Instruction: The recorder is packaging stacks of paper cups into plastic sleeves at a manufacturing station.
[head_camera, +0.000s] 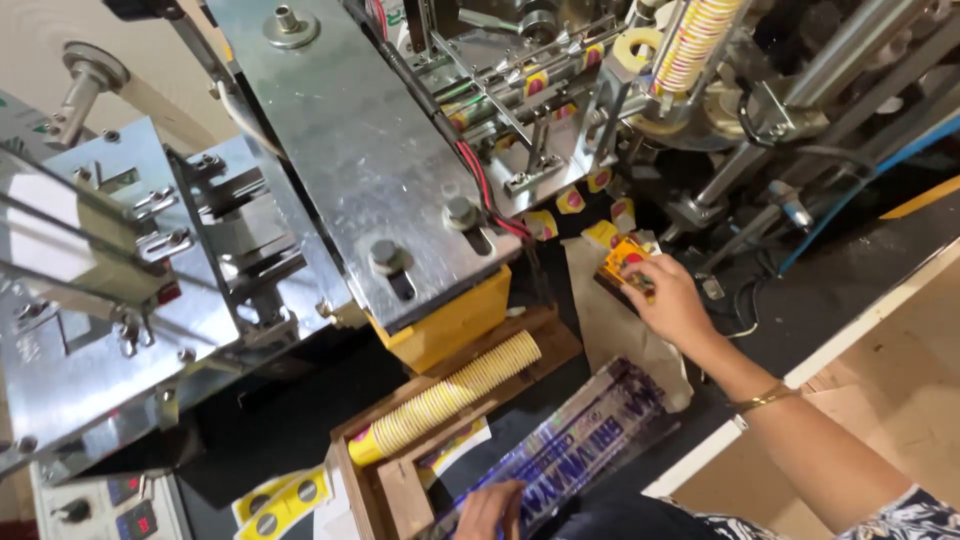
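Observation:
My right hand (672, 298) is stretched out to the machine's outlet and grips a small yellow and red printed paper cup (626, 262). More yellow cups (572, 200) sit along the machine's feed just above it. My left hand (490, 509) rests at the bottom edge on a long clear plastic sleeve (590, 440) with purple print, pinching its near end. A nested stack of yellow paper cups (452, 395) lies on its side in a wooden tray (540, 322) just left of the sleeve.
A large metal cup-forming machine (350, 150) fills the upper left, with bolts, red and black wires (480, 180) and a yellow block (450, 325). Another cup stack (695, 40) stands upright at the top. A control panel (110, 505) is at the bottom left. Brown paper (620, 335) lies under my right hand.

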